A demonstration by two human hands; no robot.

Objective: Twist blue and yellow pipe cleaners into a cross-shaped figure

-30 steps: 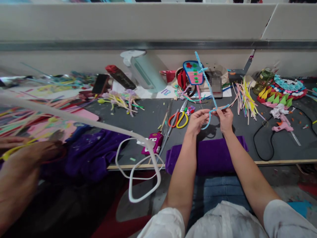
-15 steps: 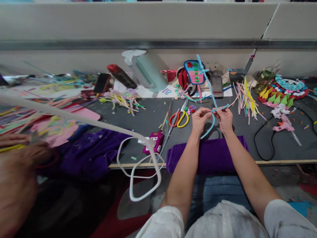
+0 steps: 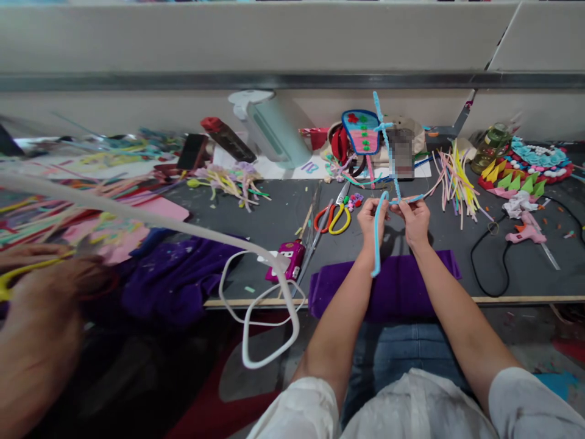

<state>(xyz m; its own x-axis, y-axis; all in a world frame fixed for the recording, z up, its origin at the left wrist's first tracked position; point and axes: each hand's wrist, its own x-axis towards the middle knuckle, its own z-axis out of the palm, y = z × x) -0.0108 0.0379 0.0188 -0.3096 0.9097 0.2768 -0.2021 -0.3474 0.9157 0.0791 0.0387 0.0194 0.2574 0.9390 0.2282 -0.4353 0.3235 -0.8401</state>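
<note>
Between my two hands is a light blue pipe cleaner (image 3: 377,238), joined to a twisted upright stem that rises away from me with a small crosspiece near its top. My left hand (image 3: 372,221) is closed, pinching the blue pipe cleaner near the joint; one loose length curves over this hand and hangs down past the wrist. My right hand (image 3: 414,219) also pinches the piece, and a short end sticks out to its right. Both forearms pass over a folded purple cloth (image 3: 393,286) at the table edge. Scissors (image 3: 337,218) with red and yellow handles lie left of my hands.
A pink glue gun (image 3: 525,230) with a black cord lies at right, near a bundle of pipe cleaners (image 3: 454,183). A white cable (image 3: 269,360) loops in front at left. A co-worker's hands (image 3: 50,286) hold yellow-handled scissors. A pale green kettle (image 3: 274,131) stands behind.
The loose blue length has swung from between my hands up over my left hand and now hangs across its wrist. The upright stem tilts less. The co-worker's scissors have shifted.
</note>
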